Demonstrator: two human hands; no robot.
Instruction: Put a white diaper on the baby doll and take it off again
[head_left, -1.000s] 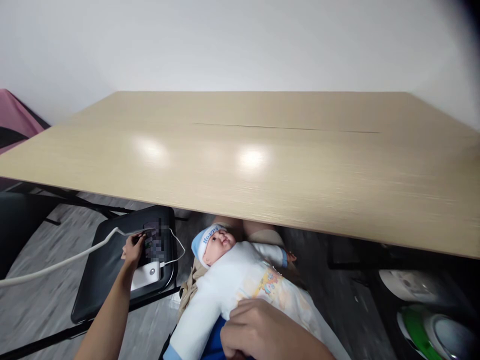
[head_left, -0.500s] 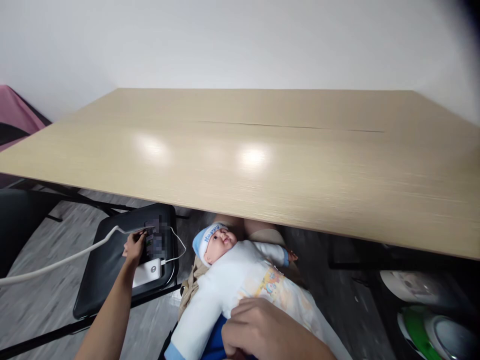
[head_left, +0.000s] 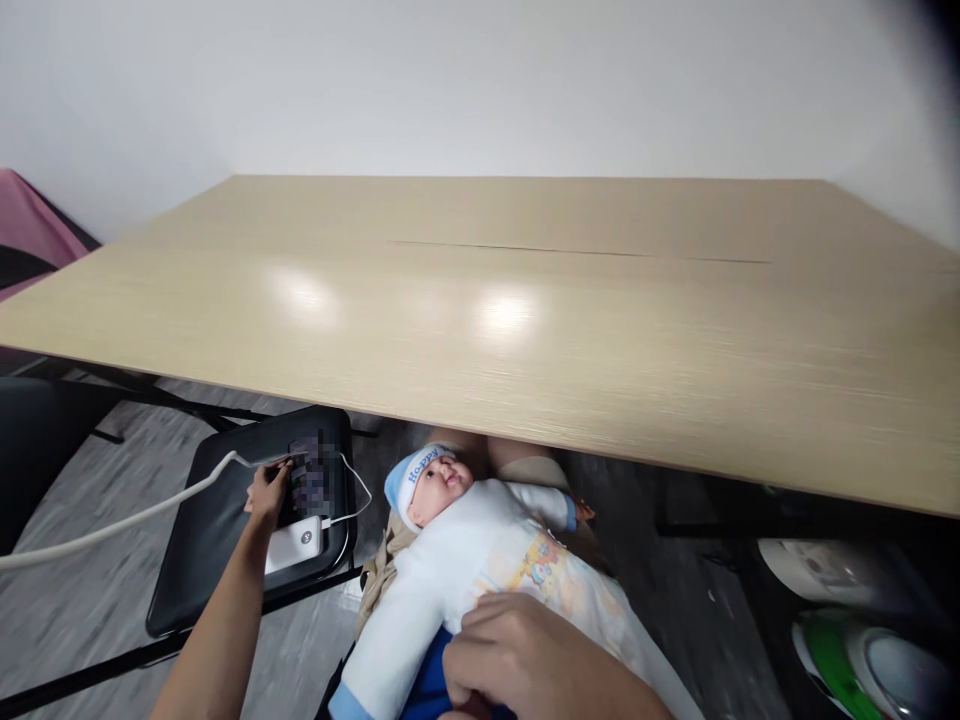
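Note:
On the black padded chair at the left, my left hand [head_left: 268, 491] is closed at the edge of a phone-like device [head_left: 311, 478] whose screen is blurred out. Beside it lies a white power bank [head_left: 294, 545] with a thin white cable looping up toward the device. A baby doll [head_left: 480, 560] lies face up across my lap, dressed in a white printed suit and a blue-and-white cap. Over the doll's lower body my right hand [head_left: 517, 645] is curled with its knuckles up. Its fingertips are turned away, so whatever they hold is hidden.
A wide pale wooden table [head_left: 480, 330] spans the view above my lap, its front edge just beyond the doll. A thick white cable [head_left: 127, 525] crosses to the chair [head_left: 202, 540]. Green and white round items [head_left: 844, 660] stand low at the right.
Both hands and the doll stay practically where they were. Only a very slight shift of the view shows.

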